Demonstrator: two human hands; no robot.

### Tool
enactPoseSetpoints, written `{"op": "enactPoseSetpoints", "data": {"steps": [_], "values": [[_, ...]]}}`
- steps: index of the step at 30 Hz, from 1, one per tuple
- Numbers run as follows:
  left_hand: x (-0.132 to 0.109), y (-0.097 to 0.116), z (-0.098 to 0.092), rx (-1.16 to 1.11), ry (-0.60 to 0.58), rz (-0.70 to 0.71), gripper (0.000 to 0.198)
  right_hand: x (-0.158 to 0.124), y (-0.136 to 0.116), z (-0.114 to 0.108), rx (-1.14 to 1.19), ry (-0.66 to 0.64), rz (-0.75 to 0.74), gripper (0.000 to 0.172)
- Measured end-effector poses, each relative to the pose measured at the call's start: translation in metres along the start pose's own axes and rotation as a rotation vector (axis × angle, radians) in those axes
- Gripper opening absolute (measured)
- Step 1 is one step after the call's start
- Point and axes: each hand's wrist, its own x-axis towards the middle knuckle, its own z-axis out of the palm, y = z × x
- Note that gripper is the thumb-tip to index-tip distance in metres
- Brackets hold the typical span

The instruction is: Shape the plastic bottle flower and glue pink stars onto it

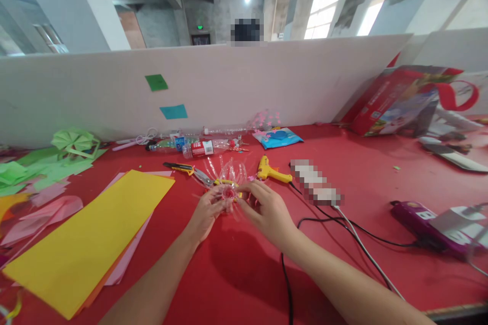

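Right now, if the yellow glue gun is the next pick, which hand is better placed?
Right, probably: the yellow glue gun lies just beyond the right hand. The left hand is farther off, on the other side of the clear plastic piece, and appears to be holding it.

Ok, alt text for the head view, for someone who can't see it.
Above a red table, a left hand holds a clear plastic piece with splayed strips, a right hand at its edge. Yellow paper lies left, a yellow glue gun right, plastic bottles behind.
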Motion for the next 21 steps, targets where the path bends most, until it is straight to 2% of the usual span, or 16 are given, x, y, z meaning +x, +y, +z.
{"op": "enactPoseSetpoints", "data": {"steps": [8, 14, 21], "values": [[-0.0014, 0.0012, 0.0023, -0.006, 0.007, -0.014, 0.043, 0.0001, 0.0016, 0.0014, 0.015, -0.016, 0.041, 0.015], [-0.0014, 0.0017, 0.0028, -0.004, -0.005, -0.02, 0.041, -0.0006, 0.0001, 0.0009, 0.035, -0.004, 0.003, 0.009], [0.0003, -0.0051, -0.0011, -0.039, -0.036, 0.001, 0.05, -0.0012, 0.0008, 0.0007, 0.067, -0.037, -0.064, 0.011]]}}
